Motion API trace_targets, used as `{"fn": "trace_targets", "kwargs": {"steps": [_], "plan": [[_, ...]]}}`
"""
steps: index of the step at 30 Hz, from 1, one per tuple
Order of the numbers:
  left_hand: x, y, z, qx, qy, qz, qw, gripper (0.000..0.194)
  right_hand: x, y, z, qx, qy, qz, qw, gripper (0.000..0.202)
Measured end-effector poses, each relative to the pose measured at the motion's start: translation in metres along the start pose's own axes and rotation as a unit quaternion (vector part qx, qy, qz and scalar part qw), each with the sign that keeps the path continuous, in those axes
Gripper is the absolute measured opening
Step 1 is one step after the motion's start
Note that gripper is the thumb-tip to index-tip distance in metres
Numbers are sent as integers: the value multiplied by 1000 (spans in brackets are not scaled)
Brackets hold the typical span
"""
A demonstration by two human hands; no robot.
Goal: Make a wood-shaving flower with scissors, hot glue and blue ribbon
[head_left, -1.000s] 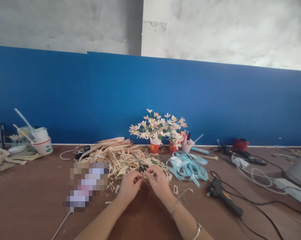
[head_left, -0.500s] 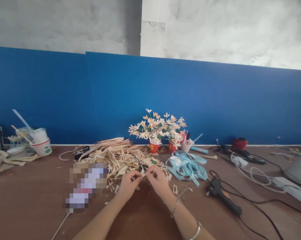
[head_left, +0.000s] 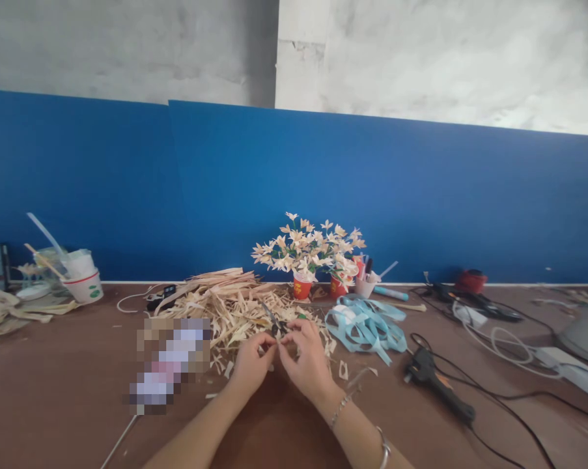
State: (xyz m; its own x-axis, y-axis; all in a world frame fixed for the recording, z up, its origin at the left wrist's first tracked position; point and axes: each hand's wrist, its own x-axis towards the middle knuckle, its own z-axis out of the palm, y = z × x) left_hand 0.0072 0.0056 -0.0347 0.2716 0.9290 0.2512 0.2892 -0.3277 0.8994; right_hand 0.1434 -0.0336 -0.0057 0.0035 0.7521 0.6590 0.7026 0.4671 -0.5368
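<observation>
My left hand [head_left: 254, 358] and my right hand [head_left: 304, 359] meet fingertip to fingertip over the near edge of a heap of dried husk strips [head_left: 239, 312]. Both are pinched closed around something tiny; the fingers cover most of it, so its kind does not show. Just beyond my fingertips lies a pair of scissors [head_left: 273, 317], blades pointing away and to the left, handles partly hidden. Behind the heap stand red paper cups [head_left: 302, 289] holding cream-coloured handmade flowers [head_left: 298, 251] on green stems.
Light blue ribbon [head_left: 366, 326] lies tangled to the right, with a black glue gun [head_left: 437, 384] and cables beyond it. On the left are a blurred-out phone-like object [head_left: 169, 365] and a white cup [head_left: 83, 286] holding sticks. A blue partition [head_left: 372, 182] closes the back.
My right hand has shifted slightly left, bringing its fingertips against those of my left hand. The small pale piece seen between them earlier is now mostly covered.
</observation>
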Motion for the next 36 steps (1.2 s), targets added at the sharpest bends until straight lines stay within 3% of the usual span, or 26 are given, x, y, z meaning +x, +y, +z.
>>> {"fn": "trace_targets", "kwargs": {"steps": [5, 11, 15, 21, 26, 31, 36], "plan": [[-3, 3, 0, 87, 27, 66, 994, 13, -1, -2, 1, -6, -3, -7, 1000, 12], [-1, 3, 0, 66, 26, 35, 997, 12, 0, -5, -2, -12, 21, -2, 1000, 9], [1, 1, 0, 62, 24, 21, 998, 15, 1, -1, -2, 10, 36, -6, 999, 19], [-1, 1, 1, 71, 22, 41, 996, 14, 0, 4, -1, 64, 2, 8, 998, 28], [-2, 9, 1, 60, -15, 32, 998, 10, 3, 14, 2, 183, -26, 95, 978, 27], [-4, 19, -1, 59, -29, 24, 998, 8, 6, 24, 2, 279, -77, 236, 928, 16], [-5, 19, 0, 34, -36, -4, 999, 9, 8, 24, 0, 340, -99, 269, 896, 11]]}}
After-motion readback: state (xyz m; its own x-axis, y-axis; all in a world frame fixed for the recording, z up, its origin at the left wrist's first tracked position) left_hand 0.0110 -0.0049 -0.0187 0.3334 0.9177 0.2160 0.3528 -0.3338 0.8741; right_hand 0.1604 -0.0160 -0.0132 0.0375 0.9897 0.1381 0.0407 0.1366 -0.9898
